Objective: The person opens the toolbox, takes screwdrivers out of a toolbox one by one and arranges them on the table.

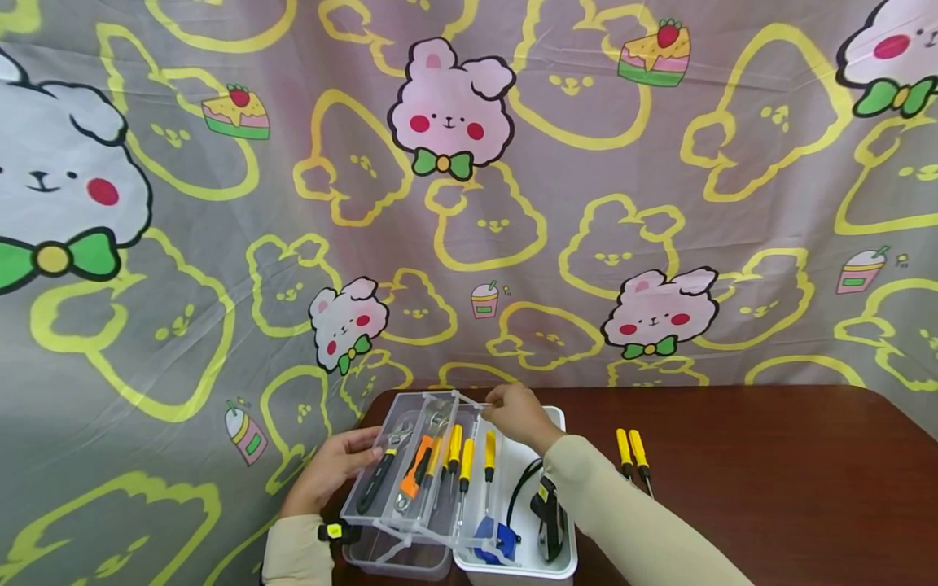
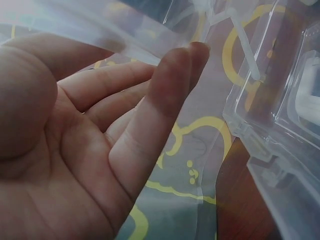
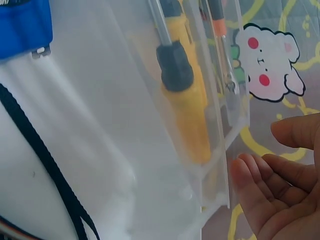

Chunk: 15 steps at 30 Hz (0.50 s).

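Observation:
A clear plastic toolbox point(image 1: 396, 561) stands with its compartment tray point(image 1: 405, 408) raised on folding arms. My left hand point(image 1: 333, 468) grips the tray's left edge, thumb above and fingers beneath. At the far end, my right hand point(image 1: 519, 415) is beside the tray. In the right wrist view its thumb and fingertips are apart, close to the tray wall, with nothing between them. Inside the tray lie an adjustable wrench point(image 1: 377, 482), an orange utility knife point(image 1: 416, 470) and yellow-handled screwdrivers point(image 1: 466, 461). Whether the right fingertips touch the wall is unclear.
Beside the toolbox, partly under the tray, a white bin point(image 1: 568, 561) holds a blue tape measure point(image 1: 504, 540) and a black object point(image 1: 551, 529) with a cord. Two yellow screwdrivers point(image 1: 636, 452) lie on the brown table point(image 1: 769, 488). A patterned curtain point(image 1: 542, 228) hangs behind.

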Available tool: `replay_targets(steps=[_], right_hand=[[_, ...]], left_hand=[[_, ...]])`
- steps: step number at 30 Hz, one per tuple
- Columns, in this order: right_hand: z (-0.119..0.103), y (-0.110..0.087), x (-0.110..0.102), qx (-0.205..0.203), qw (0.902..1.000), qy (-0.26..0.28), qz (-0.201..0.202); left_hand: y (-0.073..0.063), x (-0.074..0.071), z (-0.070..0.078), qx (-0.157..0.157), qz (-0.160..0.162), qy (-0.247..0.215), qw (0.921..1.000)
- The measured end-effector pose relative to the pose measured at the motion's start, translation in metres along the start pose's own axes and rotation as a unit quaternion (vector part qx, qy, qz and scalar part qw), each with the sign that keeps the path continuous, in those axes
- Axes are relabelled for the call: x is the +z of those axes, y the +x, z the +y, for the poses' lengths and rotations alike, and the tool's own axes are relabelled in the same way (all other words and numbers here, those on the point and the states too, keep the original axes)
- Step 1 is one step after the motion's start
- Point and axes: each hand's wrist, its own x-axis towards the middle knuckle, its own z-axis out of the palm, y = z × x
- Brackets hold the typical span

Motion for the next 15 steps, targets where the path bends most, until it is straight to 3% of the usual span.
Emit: replay_targets(steps=[15], right_hand=[[-0.007, -0.005, 0.016, 0.005, 0.9988, 0.03, -0.038]], left_hand=[[0.001, -0.001, -0.001, 0.003, 0.001, 0.009, 0.9999]])
